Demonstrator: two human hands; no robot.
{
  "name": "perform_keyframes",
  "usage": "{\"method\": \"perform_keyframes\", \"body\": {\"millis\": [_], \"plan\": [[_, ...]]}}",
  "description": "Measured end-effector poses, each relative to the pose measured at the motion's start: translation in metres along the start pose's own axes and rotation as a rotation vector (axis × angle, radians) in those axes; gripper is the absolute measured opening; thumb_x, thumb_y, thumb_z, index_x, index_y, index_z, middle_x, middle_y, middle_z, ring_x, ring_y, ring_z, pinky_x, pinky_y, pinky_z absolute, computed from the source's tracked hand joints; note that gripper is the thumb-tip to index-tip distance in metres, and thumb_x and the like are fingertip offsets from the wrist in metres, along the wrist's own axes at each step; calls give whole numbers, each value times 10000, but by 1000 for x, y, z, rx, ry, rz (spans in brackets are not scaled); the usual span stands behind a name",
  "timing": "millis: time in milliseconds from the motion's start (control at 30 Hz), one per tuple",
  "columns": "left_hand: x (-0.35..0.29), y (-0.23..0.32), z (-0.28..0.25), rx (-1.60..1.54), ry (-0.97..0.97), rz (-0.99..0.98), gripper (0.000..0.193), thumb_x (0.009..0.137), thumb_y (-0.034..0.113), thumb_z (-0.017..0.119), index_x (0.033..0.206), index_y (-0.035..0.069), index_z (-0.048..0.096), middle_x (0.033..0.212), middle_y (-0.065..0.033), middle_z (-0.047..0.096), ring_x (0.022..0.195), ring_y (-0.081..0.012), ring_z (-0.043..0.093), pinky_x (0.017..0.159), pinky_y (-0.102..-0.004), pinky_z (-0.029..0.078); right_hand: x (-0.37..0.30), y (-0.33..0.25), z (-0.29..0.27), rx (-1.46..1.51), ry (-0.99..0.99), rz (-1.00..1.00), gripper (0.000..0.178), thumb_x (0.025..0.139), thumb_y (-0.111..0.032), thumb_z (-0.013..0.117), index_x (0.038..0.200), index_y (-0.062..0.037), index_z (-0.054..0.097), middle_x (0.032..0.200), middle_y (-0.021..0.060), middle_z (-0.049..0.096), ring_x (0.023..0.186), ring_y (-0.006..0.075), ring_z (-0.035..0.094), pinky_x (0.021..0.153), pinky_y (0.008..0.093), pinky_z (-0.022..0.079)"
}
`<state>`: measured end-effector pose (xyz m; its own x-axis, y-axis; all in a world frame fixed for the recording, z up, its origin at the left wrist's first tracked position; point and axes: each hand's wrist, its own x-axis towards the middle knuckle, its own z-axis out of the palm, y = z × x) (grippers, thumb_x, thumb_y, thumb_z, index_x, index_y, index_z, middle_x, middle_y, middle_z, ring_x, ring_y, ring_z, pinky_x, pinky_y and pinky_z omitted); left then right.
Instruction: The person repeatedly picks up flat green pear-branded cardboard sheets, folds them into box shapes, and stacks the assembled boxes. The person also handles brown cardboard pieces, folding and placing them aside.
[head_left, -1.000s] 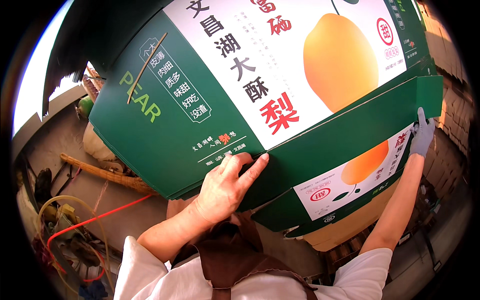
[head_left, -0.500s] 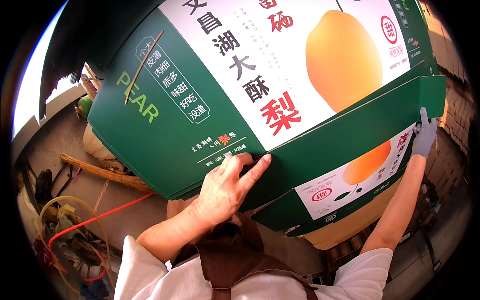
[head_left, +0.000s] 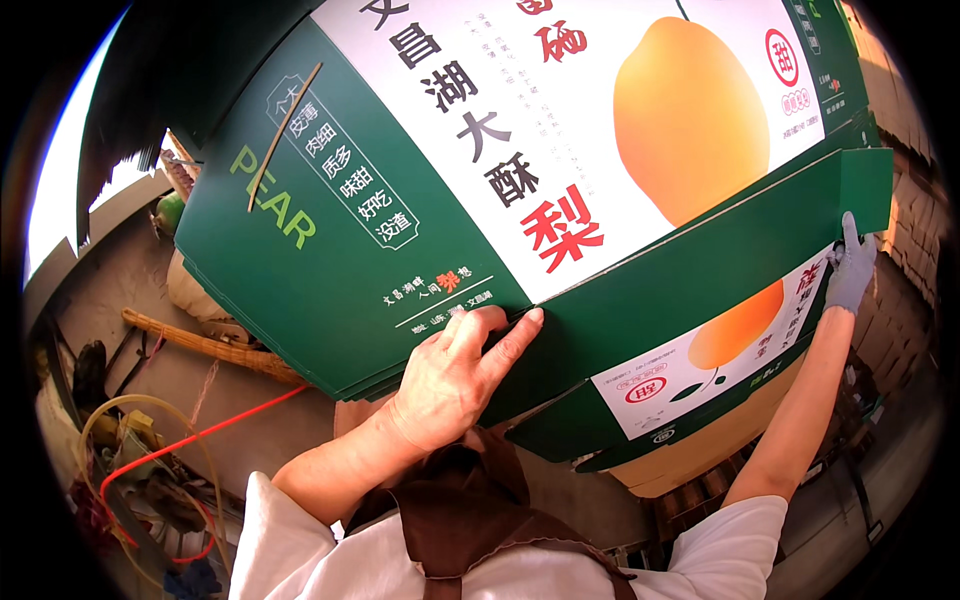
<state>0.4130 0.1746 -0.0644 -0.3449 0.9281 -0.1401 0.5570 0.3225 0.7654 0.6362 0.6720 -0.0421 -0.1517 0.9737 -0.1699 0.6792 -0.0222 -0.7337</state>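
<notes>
A large flat cardboard carton blank [head_left: 440, 200], green and white with a big yellow pear picture, spreads across the upper view. Its near edge bends into a long green flap [head_left: 690, 250]. My bare left hand [head_left: 447, 372] is closed at that near edge, thumb and forefinger on the green face; its other fingers are partly hidden. Over at the flap's right end, my right hand [head_left: 850, 270] wears a thin grey glove and grips the board, forefinger stretched up along it. Below the flap hangs a printed panel [head_left: 700, 360] with a smaller pear picture.
A thin tan strip [head_left: 285, 135] lies on the carton's left part. Lower left are a red hose [head_left: 200, 435], a straw broom [head_left: 210, 345] and a pale looped tube [head_left: 90, 425]. Stacked brown cardboard [head_left: 910, 210] stands at the far right.
</notes>
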Motion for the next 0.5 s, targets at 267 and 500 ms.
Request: {"method": "perform_keyframes", "body": {"millis": [267, 500], "plan": [[2, 0, -3, 1, -33, 11, 616, 758, -13, 756, 1342, 99, 593, 970, -80, 512, 691, -198, 589, 523, -321, 517, -6, -6, 4, 22, 0, -11, 257, 923, -177, 713, 1131, -50, 631, 737, -68, 489, 541, 21, 336, 477, 190, 280], [2, -2, -3, 9, -27, 31, 622, 748, -9, 759, 1337, 106, 600, 971, -74, 510, 687, -193, 584, 520, -319, 516, -6, -3, 2, 3, 44, -10, 247, 938, -177, 697, 1142, -56, 626, 748, -71, 463, 551, 22, 312, 487, 190, 267]]}}
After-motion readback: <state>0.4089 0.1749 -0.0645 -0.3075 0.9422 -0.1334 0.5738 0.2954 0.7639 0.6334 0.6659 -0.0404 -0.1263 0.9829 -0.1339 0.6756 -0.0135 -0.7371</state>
